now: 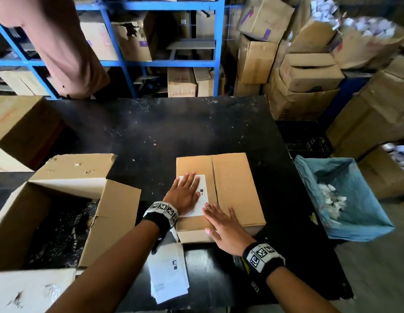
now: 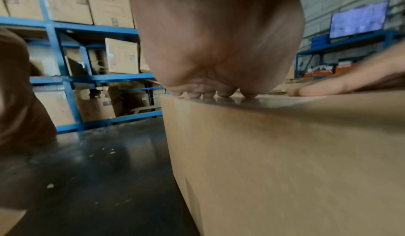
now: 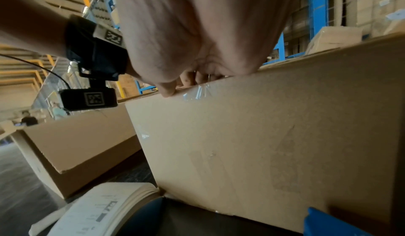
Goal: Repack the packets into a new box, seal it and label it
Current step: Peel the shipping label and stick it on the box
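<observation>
On table [image 1: 151, 132], box [image 1: 234, 181] (long axis running away) bears label [image 1: 204, 188].

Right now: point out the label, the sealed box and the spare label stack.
label [image 1: 203, 195], head view, bare right strip.
sealed box [image 1: 236, 184], head view, right top flap.
spare label stack [image 1: 168, 276], head view, top sheet.
</observation>
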{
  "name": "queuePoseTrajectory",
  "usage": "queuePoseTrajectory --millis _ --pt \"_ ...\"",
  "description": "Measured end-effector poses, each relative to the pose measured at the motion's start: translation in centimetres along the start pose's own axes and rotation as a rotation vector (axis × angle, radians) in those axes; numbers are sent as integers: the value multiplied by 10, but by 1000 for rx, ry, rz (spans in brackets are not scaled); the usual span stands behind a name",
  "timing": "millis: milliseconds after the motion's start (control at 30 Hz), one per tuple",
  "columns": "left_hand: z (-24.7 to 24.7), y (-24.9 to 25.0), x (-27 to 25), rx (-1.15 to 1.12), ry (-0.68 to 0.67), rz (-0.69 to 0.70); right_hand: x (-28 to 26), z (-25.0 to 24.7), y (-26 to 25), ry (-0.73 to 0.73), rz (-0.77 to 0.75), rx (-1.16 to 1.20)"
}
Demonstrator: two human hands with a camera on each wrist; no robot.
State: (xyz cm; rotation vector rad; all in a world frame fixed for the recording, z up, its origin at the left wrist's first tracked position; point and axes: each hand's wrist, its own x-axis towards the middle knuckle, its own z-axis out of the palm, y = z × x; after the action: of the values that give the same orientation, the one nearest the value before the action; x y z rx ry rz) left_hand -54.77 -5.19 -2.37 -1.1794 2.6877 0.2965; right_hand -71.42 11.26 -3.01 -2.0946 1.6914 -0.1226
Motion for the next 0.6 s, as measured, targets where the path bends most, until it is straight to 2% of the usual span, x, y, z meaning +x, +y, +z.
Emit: queuePoseTrajectory --millis 167,367,500,600 --pt "-5 14 14 18 -24 -43 1 1 3 27 -10 89" --pt "10 34 -34 -30 -14 34 -11 -6 9 153 18 217" --pt "28 49 -73 23 46 100 -27 -16 25 121 84 -7" --pt "40 58 -81 94 108 66 -33 -17 33 96 130 -144"
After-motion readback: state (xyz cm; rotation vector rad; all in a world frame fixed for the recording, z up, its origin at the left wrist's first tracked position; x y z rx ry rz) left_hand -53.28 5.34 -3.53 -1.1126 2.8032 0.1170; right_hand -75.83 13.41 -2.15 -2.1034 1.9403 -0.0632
